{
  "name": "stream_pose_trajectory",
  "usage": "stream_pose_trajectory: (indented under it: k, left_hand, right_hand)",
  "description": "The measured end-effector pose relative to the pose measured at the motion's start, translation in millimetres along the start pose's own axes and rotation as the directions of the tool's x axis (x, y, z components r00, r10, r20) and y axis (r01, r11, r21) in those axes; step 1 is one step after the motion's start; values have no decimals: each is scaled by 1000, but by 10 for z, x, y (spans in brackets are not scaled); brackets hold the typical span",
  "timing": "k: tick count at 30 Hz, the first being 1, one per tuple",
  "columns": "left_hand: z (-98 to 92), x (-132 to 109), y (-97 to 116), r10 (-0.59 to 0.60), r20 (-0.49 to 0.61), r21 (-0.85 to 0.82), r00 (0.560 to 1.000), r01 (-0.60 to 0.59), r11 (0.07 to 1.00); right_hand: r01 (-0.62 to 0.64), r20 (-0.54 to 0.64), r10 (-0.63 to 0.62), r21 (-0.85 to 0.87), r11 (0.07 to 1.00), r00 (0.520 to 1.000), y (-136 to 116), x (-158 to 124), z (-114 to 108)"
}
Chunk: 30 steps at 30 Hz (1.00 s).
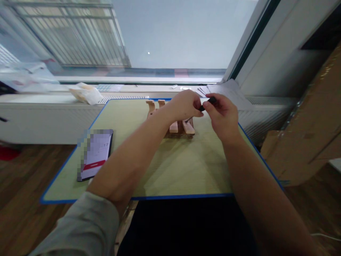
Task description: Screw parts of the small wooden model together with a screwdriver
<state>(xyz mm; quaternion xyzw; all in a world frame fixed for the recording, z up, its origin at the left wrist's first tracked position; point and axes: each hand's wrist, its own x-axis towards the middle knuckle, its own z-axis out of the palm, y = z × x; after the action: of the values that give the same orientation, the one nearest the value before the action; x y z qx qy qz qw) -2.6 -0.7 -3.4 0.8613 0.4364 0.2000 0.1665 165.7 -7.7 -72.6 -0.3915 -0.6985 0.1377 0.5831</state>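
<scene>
My right hand (222, 115) pinches the rear end of a screwdriver's black handle (208, 103) between thumb and fingers. Closed round the front of the same handle is my left hand (188, 105), seen from its back. The screwdriver's thin shaft slants down and left from the handle towards a pale wooden piece (188, 127). This piece and another light wooden block (173, 127) lie on a dark brown wooden board (179, 136). Curved wooden hooks (150, 106) stick up at the left of it. My left forearm hides much of the wooden item, and the shaft's tip is hard to make out.
A phone or tablet (97, 151) lies on the left of the blue-edged table (186, 170). On the windowsill behind are a crumpled packet (85, 93) and papers (230, 92). A large cardboard box (306, 121) stands at the right.
</scene>
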Motion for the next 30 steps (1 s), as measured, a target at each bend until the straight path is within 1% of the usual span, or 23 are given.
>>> stream_pose_trajectory:
  k: [2,5,7,9,12,14,18,22,24,27,30]
  left_hand:
    - [-2,-3,-10,-11,-18,10,1000,11,1000]
    - [-2,-3,-16,12,5,-1,1000,-12,1000]
    - [12,5,-13,16,8,-21,1000,-16,1000]
    - [34,17,-12,2,-29,-32,1000,-2,999]
    - [57,30,-17,-42,-113,-17,993,40,999]
    - [51,26,-19,-60,-119,3,991,61,998]
    - [9,2,7,-26,-39,30,999,27,999]
    - [-18,-14,45,-10,-8,56,1000,10,998]
    - [-21,-17,46,-6,-5,43,1000,6,999]
    - [-1,-9,14,-13,-29,6,999,13,1000]
    - [55,19,-37,-35,-65,25,997,37,999]
  right_hand:
    - [-6,11,6,-2,1000,1000,8,4,-5]
    - [-15,51,14,19,1000,999,21,6,-9]
    - [2,60,-4,24,1000,998,35,9,-6]
    - [35,47,-35,7,999,998,47,14,-2]
    - [70,8,-70,-49,996,998,36,22,-8]
    - [66,-2,-66,-69,995,998,-1,21,-22]
    - [-16,37,15,15,1000,999,-94,-1,-43]
    - [-71,82,61,122,990,995,-88,-18,-23]
    - [-79,74,68,155,985,995,-49,-15,-8]
    - [-87,56,78,188,978,995,-6,-6,8]
    - [-91,30,87,195,977,996,-5,-11,27]
